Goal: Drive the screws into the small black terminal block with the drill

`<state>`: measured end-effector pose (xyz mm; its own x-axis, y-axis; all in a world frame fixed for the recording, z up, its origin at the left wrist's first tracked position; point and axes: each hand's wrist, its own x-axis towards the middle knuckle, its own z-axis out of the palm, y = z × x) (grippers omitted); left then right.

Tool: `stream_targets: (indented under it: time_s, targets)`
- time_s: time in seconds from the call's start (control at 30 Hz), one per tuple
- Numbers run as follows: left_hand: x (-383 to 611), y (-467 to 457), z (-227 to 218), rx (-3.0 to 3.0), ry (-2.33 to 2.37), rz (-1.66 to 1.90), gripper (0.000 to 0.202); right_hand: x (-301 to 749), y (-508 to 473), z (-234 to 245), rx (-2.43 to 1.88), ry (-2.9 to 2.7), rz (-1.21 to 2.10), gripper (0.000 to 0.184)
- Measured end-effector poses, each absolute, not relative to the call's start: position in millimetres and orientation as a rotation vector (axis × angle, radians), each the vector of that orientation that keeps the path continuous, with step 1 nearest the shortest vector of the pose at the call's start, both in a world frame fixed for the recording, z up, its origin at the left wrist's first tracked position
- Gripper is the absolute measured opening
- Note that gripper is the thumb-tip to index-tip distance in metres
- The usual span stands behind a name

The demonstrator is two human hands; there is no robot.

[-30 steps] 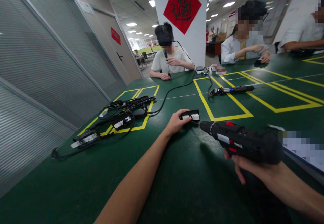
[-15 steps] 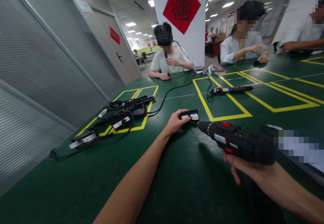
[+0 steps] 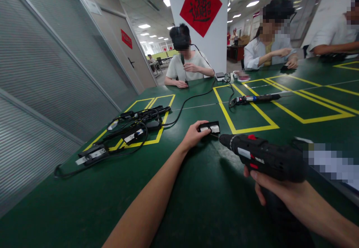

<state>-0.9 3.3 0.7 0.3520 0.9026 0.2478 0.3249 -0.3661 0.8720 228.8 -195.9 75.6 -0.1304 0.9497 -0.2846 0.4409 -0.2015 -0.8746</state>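
Observation:
A small black rectangular casing with white labels (image 3: 214,128) stands on the green table, tilted toward me. My left hand (image 3: 193,135) is closed on its left end, thumb in front and fingers behind. In my right hand (image 3: 269,188) is a black cordless drill with red accents (image 3: 266,156), gripped by its handle. The drill points left, and its thin bit reaches to the lower front of the casing near my thumb. Whether the bit touches a screw is too small to tell.
Black cabled devices (image 3: 131,132) lie in a tangle at left. A pen-like tool with a cord (image 3: 256,98) rests at the back right. Yellow tape (image 3: 252,131) marks rectangles on the table (image 3: 84,207). People sit across; one holds a screwdriver (image 3: 183,63).
The view has shifted very slightly. Both hands, the casing and the drill keep nearly the same positions; the index finger on the drill handle looks slightly moved.

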Motion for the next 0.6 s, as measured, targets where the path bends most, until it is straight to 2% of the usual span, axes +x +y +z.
stream_targets:
  time_s: [0.13, 0.6]
  targets:
    - [-0.9, 3.9, -0.2, 1.874, 1.073, 0.979, 0.049, 227.5, -196.0, 79.1, -1.575, -1.518, 1.360, 0.043]
    - [-1.3, 2.9, 1.6, 1.880, 1.082, 0.982, 0.048, 231.9, -194.0, 69.7, -1.519, -1.455, 1.446, 0.039]
